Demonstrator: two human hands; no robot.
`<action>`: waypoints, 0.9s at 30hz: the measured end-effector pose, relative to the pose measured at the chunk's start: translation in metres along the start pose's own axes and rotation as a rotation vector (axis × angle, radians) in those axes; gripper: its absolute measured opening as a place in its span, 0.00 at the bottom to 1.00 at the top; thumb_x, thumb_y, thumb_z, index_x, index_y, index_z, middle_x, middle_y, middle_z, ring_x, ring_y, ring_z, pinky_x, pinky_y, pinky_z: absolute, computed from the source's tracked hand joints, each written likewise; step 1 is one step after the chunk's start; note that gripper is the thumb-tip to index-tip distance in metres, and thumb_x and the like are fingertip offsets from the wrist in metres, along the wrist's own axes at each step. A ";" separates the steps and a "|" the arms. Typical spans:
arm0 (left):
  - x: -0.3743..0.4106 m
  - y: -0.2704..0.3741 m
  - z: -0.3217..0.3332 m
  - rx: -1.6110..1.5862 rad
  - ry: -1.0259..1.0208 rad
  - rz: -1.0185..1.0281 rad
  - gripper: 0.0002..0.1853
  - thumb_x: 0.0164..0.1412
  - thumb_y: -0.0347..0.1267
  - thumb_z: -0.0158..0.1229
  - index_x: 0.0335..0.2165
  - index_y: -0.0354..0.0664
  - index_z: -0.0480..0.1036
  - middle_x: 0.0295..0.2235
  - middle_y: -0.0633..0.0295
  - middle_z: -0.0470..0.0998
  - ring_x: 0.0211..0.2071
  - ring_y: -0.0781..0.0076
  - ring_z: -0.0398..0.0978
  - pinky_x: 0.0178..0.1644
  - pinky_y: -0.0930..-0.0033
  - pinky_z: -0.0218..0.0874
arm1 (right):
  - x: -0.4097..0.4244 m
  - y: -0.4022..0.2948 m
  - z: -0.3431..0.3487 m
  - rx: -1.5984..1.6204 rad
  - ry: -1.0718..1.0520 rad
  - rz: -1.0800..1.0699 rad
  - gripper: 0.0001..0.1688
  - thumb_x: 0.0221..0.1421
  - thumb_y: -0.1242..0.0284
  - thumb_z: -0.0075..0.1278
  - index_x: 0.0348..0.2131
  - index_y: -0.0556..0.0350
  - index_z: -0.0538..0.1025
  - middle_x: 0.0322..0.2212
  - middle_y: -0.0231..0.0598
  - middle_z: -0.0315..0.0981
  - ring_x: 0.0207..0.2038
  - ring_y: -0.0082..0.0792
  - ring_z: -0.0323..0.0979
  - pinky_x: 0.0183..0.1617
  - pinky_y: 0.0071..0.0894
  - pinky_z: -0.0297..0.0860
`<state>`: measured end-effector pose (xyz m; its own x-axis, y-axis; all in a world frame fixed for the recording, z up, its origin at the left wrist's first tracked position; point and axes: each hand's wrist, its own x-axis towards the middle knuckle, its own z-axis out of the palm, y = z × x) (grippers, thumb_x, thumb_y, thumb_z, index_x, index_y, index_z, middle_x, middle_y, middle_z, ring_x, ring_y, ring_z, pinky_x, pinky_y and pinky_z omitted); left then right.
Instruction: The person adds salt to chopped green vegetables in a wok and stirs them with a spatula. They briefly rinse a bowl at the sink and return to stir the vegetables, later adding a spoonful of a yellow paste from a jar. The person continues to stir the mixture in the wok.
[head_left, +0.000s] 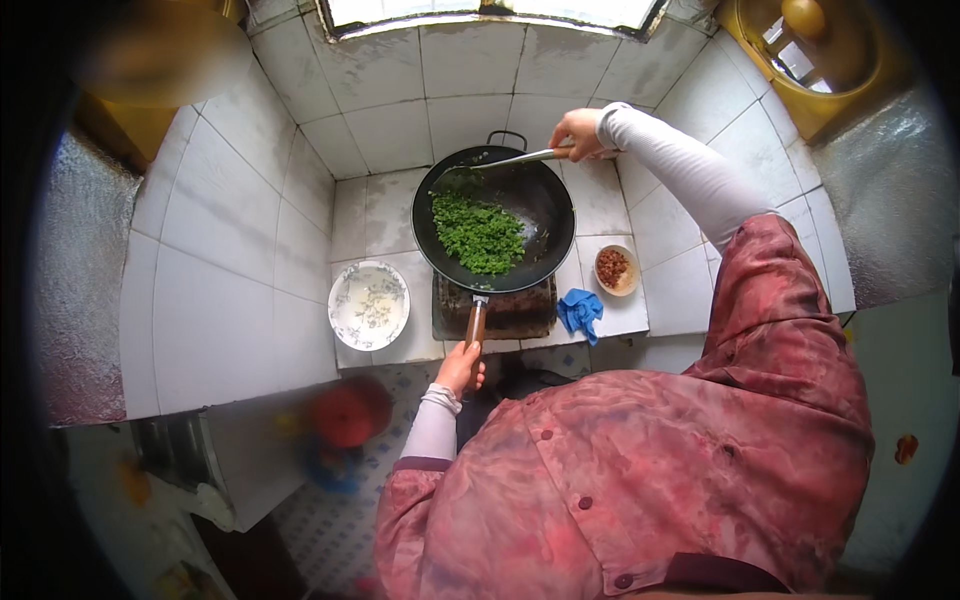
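A dark wok (551, 202) rests on a rusty stove (450, 315) in the middle of the tiled counter. My left hand (461, 369) is closed around its wooden handle (476, 321), at the wok's near side. Chopped green vegetables (480, 232) lie in the left and middle part of the wok. My right hand (576, 135) grips the wooden handle of a metal spatula (525, 157), above the wok's far right rim. The spatula slants leftward over the far part of the wok; its blade is hard to make out against the dark metal.
A patterned white bowl (369, 306) with clear liquid stands at the left. On the right are a small bowl (631, 281) of reddish-brown chopped food and a crumpled blue cloth (580, 312) near the counter edge. Tiled walls enclose the counter. A red object (349, 412) is below left.
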<state>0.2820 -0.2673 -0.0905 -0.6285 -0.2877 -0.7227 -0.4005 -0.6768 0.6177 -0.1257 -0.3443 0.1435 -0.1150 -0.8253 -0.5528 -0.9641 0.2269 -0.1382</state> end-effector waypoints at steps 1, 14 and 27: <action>0.001 0.000 0.001 0.003 -0.004 0.002 0.14 0.60 0.44 0.44 0.37 0.48 0.61 0.19 0.65 0.66 0.15 0.77 0.64 0.17 0.74 0.59 | 0.004 -0.005 0.001 -0.151 0.052 -0.128 0.21 0.41 0.71 0.53 0.40 0.46 0.75 0.27 0.42 0.75 0.25 0.33 0.75 0.28 0.32 0.71; 0.006 -0.004 -0.006 0.034 0.010 0.038 0.15 0.60 0.46 0.44 0.36 0.47 0.61 0.20 0.67 0.67 0.16 0.78 0.65 0.18 0.75 0.59 | -0.110 -0.087 0.001 -0.597 0.047 -0.091 0.16 0.56 0.68 0.40 0.44 0.37 0.71 0.33 0.36 0.73 0.39 0.39 0.71 0.42 0.33 0.68; 0.005 -0.007 -0.007 0.013 0.002 0.040 0.14 0.60 0.46 0.45 0.34 0.47 0.61 0.19 0.66 0.66 0.15 0.78 0.64 0.18 0.74 0.59 | -0.074 -0.070 -0.029 -0.199 -0.725 0.352 0.10 0.50 0.70 0.49 0.31 0.58 0.71 0.16 0.32 0.64 0.16 0.24 0.62 0.19 0.22 0.62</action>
<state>0.2864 -0.2684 -0.1006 -0.6429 -0.3157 -0.6979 -0.3834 -0.6562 0.6500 -0.0568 -0.3141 0.2176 -0.3008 -0.1701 -0.9384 -0.9327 0.2578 0.2522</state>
